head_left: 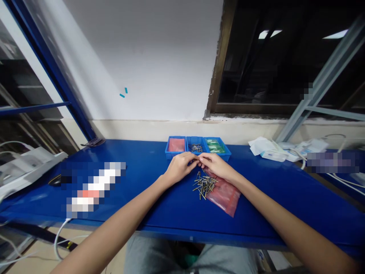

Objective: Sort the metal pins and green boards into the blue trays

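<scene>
My left hand (183, 163) and my right hand (216, 164) meet just in front of the blue bins, fingertips pinched close together. Whatever lies between the fingertips is too small and hidden to make out. Below them on the table is a loose pile of thin metal pins with brass-coloured ends (205, 184). A clear red plastic bag (225, 196) lies flat beside the pile, partly under my right hand and wrist.
Three joined blue bins stand behind my hands: the left with red bags (176, 145), the middle with metal pins (195, 147), the right with green bags (214, 146). A black mouse (55, 180) lies left on the blue table (148, 205); white packets (268, 149) lie right.
</scene>
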Demonstrator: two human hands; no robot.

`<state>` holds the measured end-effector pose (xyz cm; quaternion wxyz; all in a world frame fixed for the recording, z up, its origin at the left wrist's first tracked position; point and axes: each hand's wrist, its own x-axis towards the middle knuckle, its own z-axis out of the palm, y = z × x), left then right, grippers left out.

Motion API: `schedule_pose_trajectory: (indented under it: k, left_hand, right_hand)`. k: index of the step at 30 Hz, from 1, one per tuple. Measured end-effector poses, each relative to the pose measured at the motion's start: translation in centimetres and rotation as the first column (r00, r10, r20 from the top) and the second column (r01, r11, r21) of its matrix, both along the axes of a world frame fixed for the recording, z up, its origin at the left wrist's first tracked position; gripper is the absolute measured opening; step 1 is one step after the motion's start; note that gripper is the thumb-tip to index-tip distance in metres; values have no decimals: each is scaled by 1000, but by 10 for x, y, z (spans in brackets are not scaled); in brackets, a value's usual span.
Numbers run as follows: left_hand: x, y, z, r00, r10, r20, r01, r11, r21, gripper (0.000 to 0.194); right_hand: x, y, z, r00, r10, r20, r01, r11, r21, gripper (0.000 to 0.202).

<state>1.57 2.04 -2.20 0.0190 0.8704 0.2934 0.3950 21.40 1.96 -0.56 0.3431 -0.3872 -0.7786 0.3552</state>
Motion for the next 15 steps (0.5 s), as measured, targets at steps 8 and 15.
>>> schedule_pose_trajectory:
  k: [8,15]
  left_hand:
    - [0,5,2,973,26,229,21,979,-202,18]
    - [-3,10,0,917,129,377,-65,982,-176,38]
  right_hand:
    - [7,-2,4,988,-1,154,-20,991,135,17]
    - [5,13,24,890,-353,289,108,779,617,23]
